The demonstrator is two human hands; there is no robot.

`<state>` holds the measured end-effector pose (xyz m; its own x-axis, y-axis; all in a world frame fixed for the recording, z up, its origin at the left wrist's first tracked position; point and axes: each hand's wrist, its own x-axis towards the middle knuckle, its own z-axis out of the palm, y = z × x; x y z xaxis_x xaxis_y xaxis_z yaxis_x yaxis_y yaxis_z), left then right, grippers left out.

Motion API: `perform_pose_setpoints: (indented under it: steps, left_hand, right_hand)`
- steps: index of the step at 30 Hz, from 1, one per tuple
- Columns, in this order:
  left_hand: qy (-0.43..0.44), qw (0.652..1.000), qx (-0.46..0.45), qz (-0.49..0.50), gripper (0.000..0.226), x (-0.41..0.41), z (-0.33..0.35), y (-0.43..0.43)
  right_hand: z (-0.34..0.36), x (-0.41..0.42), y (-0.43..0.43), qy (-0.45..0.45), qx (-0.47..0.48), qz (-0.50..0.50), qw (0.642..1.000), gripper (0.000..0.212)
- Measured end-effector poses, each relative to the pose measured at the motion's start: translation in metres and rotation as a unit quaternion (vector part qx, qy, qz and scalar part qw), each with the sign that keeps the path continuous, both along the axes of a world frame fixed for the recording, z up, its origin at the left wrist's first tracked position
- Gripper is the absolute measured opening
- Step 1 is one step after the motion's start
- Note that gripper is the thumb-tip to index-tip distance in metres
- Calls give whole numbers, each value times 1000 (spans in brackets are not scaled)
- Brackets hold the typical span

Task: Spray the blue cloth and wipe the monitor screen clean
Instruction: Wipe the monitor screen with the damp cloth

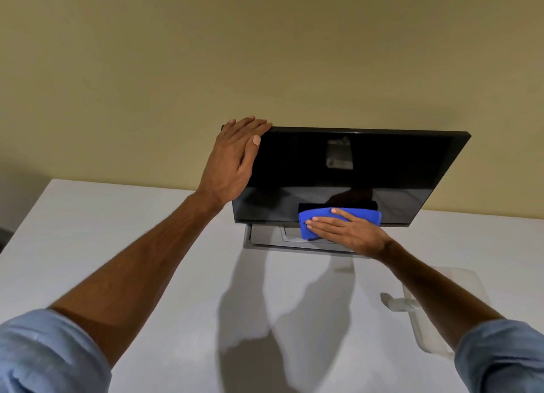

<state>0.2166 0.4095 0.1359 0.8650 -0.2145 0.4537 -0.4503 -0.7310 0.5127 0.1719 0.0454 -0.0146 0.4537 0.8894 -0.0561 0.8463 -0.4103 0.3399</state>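
A black monitor (368, 169) stands on a white table, its dark screen facing me and tilted. My left hand (235, 157) grips the monitor's top left corner, fingers curled over the upper edge. My right hand (344, 230) lies flat on a folded blue cloth (371, 216) and presses it against the bottom edge of the screen, near the middle. The hand covers much of the cloth. A clear spray bottle (421, 304) lies at the right of the table, partly hidden under my right forearm.
The monitor's grey stand base (265, 239) sits on the white table (88, 230) below the screen. A plain yellowish wall (265, 54) rises behind. The table's left edge runs diagonally at far left.
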Motion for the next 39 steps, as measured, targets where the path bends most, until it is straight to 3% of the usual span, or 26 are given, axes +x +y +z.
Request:
perform_pose_setpoints:
  steps: [5, 8, 10, 14, 19, 22, 24, 29, 32, 37, 38, 39]
  left_hand:
    - [9, 1000, -5, 17, 46, -1, 3, -4]
    - [2, 999, 0, 39, 46, -1, 5, -11]
    - [-5, 998, 8, 57, 47, -2, 7, -16]
    - [10, 998, 24, 59, 47, 1, 15, -28]
    - [-27, 992, 125, 5, 55, 6, 15, -35]
    - [-41, 990, 132, 10, 54, 1, 7, -35]
    - [-40, 992, 114, 19, 52, 1, 5, -38]
    - [-32, 995, 95, -7, 52, 5, 6, -40]
    - [-43, 993, 105, -36, 49, 14, 9, -33]
    - [-42, 996, 66, -32, 48, 14, 7, -37]
    - [-44, 997, 58, -33, 48, 14, 7, -36]
    - [-46, 997, 53, -34, 47, 14, 6, -36]
  right_hand:
    - [15, 2, 12, -11, -35, -47, 998, 100]
    - [34, 17, 32, -70, 73, -122, 987, 96]
    - [48, 27, 56, -126, 201, -210, 948, 102]
    - [66, 40, 116, -129, 425, -343, 828, 111]
    - [55, 46, 168, -126, 509, -434, 732, 108]
    - [39, 39, 174, -116, 547, -473, 680, 107]
    - [26, 28, 180, -80, 604, -514, 603, 101]
    - [2, 0, 199, 16, 775, -539, 329, 69]
    - [4, 2, 202, 39, 811, -545, 211, 67]
    - [33, 20, 200, 75, 805, -579, 110, 84]
    - [43, 23, 200, 79, 811, -571, 106, 87]
    - [51, 28, 200, 71, 816, -560, 125, 88]
